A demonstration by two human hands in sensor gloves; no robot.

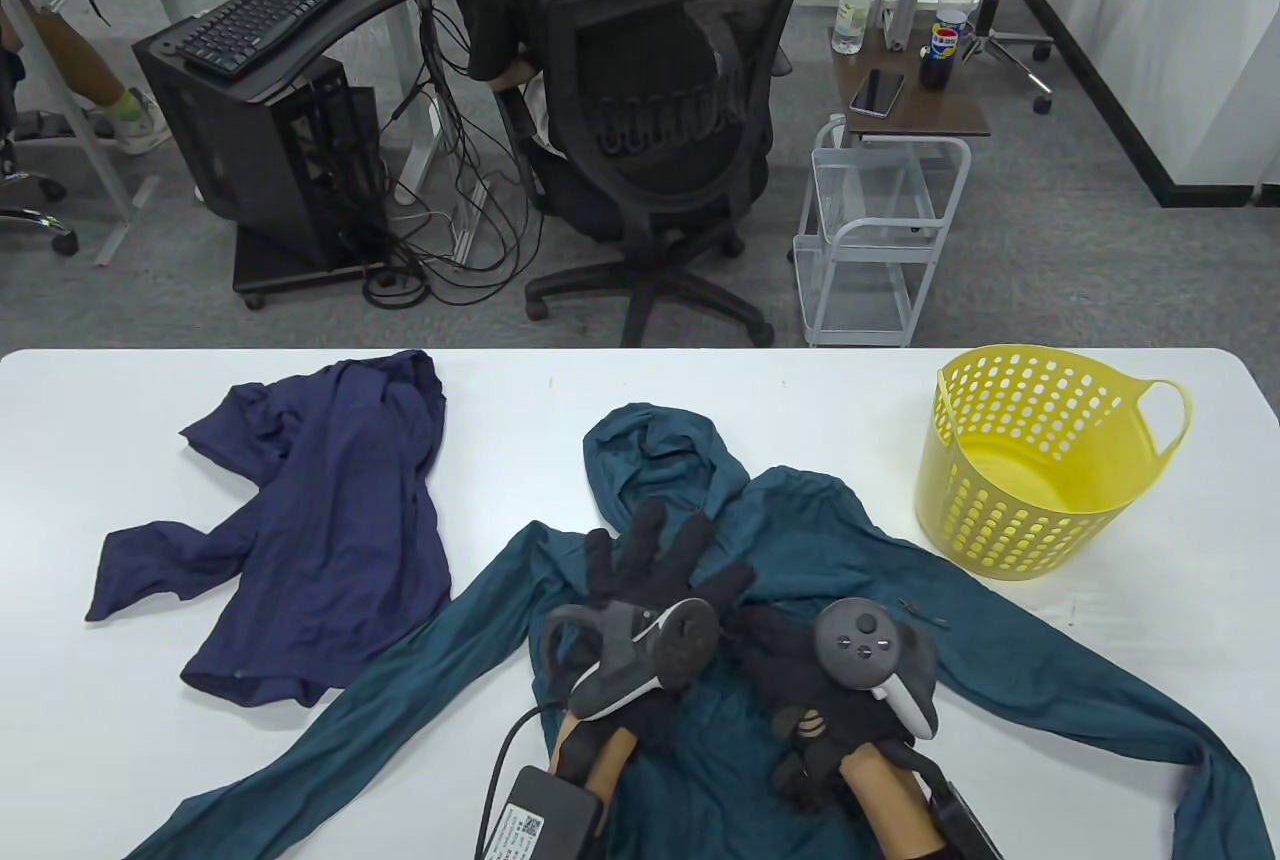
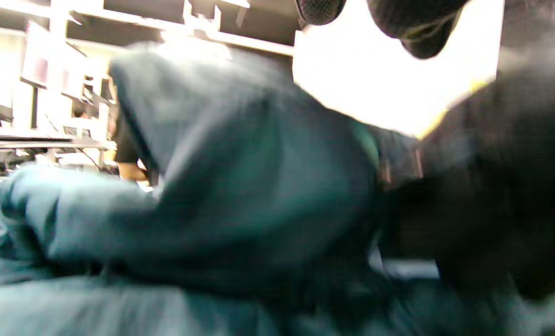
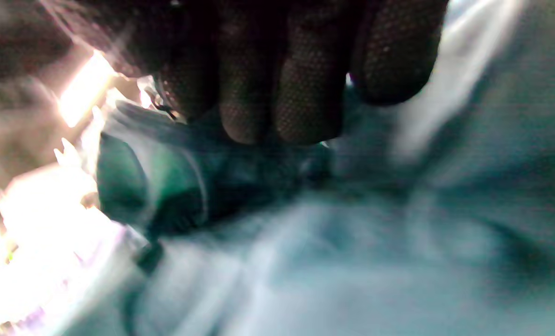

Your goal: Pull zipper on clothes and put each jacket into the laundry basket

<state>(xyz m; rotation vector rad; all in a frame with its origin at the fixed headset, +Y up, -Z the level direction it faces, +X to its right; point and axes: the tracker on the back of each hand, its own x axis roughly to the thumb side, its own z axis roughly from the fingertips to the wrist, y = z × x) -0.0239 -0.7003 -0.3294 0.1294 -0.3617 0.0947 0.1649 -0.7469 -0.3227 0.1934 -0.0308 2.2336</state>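
The teal jacket (image 1: 800, 540) is spread flat on the surface (image 1: 100, 400), near the yellow basket (image 1: 1040, 460). It is pinned by the left hand (image 1: 650, 580), fingers spread, while fabric is bunched in the right hand (image 1: 830, 690), fingers curled, seemingly for zipping.

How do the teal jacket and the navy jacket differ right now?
The teal jacket lies spread out with its sleeves stretched wide; the navy jacket lies crumpled to its left. Both hands, left hand and right hand, are on the teal jacket; none touches the navy jacket. Both jackets lie on the table, outside the yellow basket.
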